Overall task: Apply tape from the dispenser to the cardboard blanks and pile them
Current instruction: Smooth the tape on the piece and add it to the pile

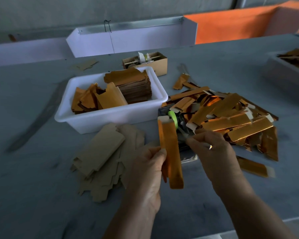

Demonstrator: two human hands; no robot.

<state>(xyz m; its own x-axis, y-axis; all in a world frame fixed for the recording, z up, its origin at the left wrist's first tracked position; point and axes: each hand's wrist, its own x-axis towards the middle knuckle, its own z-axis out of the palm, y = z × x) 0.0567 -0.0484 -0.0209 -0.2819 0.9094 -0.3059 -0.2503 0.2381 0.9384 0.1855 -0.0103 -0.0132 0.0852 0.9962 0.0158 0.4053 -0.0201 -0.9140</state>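
Left hand (148,163) grips a folded blank (170,152); right hand (212,149) pinches tape (183,135) at the dispenser (176,121); a slack pull could stick it crooked

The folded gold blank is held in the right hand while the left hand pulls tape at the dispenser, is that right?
The hands are swapped. In the head view the left hand holds the folded gold blank, while the right hand pinches tape at the dispenser.
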